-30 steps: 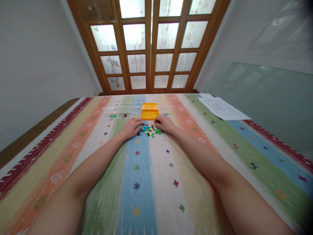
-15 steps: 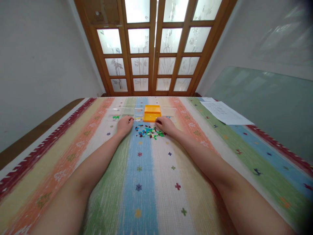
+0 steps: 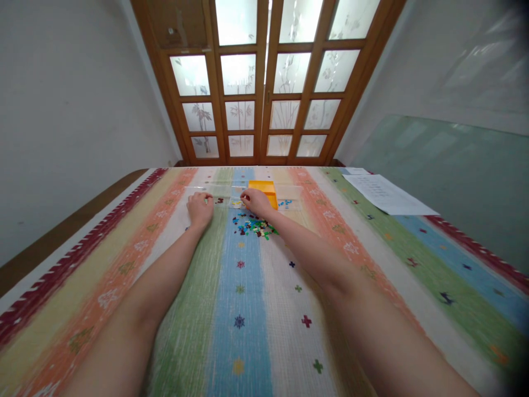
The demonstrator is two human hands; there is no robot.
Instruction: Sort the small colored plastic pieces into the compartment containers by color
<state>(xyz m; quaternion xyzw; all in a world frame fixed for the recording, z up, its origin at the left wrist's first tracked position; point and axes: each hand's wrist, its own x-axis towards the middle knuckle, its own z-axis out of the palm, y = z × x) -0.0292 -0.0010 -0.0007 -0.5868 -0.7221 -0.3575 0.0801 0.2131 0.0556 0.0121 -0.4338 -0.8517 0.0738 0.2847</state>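
A loose pile of small coloured pieces, green, blue, dark red and pale yellow, lies on the striped cloth. Behind it stands an open yellow box, partly covered by my right hand. That hand's fingers are pinched over pale yellow pieces in a clear plastic tray; what they hold is too small to make out. My left hand, fingers curled together, is over the clear tray's left part, beside some dark red pieces. Blue pieces lie in a clear tray right of the box.
The striped cloth covers the table. Printed paper sheets lie at the right back. A glass-paned wooden door stands beyond the far edge, and a pale green panel is at the right.
My right hand has moved left from the box's right front corner to the pale yellow pieces. My left hand has shifted left, uncovering dark red pieces. The view has shifted slightly.
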